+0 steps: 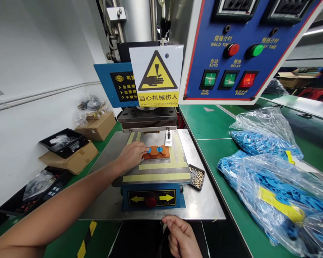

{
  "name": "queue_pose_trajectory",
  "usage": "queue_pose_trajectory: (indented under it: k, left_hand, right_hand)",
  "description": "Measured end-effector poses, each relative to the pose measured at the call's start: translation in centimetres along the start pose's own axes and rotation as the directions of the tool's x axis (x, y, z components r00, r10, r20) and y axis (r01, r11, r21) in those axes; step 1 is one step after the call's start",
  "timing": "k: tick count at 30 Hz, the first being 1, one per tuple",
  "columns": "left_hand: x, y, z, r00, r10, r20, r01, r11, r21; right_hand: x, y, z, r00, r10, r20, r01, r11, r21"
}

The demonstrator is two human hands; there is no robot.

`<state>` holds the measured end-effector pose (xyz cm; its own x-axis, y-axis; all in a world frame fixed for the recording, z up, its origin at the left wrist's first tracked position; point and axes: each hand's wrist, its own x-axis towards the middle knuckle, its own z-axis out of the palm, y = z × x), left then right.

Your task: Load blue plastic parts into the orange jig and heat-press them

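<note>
My left hand [134, 153] reaches onto the press bed, its fingers bent and pinched together at a small blue plastic part [149, 150] on the left end of an orange fixture block [156, 155]. A second blue part [159, 149] sits in the block's right side. Above and behind the block hangs the press head [149, 120]. My right hand [179, 234] is in front of the table's front edge, fingers curled in with the thumb against them; whether it holds something small is hidden. Closest to it is the red button [151, 202] on the press's front panel.
A black tray of small brass pieces [196, 177] stands right of the press bed. Bags of blue parts [269, 193] lie on the green table at right. Cardboard boxes [70, 157] and black bins [63, 141] are at left. A control box [220, 79] overhangs the upper right.
</note>
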<state>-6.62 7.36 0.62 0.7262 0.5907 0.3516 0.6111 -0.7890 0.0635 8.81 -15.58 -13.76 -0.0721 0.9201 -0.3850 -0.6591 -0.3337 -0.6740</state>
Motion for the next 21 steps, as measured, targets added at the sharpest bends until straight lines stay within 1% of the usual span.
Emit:
queue_pose_trajectory:
  k: [4,9,12,16,21]
  left_hand:
    - [-0.09,-0.26,-0.85,0.998,-0.006,0.060,0.007,1.000,-0.018]
    - [-0.07,-0.50,-1.13,0.997,-0.078,0.030,0.080,0.994,-0.068]
    - [-0.12,-0.53,-0.88,0.997,-0.076,0.027,0.077,0.997,-0.026]
    - [-0.07,-0.38,-0.66,0.996,-0.062,0.066,0.059,0.997,0.041]
    - [0.15,0.07,-0.84,0.992,-0.089,0.093,0.085,0.996,0.041]
  right_hand:
    - [0.00,0.07,0.01,1.000,0.024,0.011,-0.024,1.000,0.003]
    - [-0.16,-0.06,-0.44,1.000,0.012,0.017,-0.012,1.000,0.014]
    - [-0.31,-0.20,-0.46,1.000,0.017,0.001,-0.017,1.000,0.010]
    - [-0.39,-0.28,-0.13,1.000,0.020,-0.016,-0.020,1.000,0.003]
    - [-0.35,-0.30,0.26,0.999,0.038,-0.022,-0.038,0.999,-0.007]
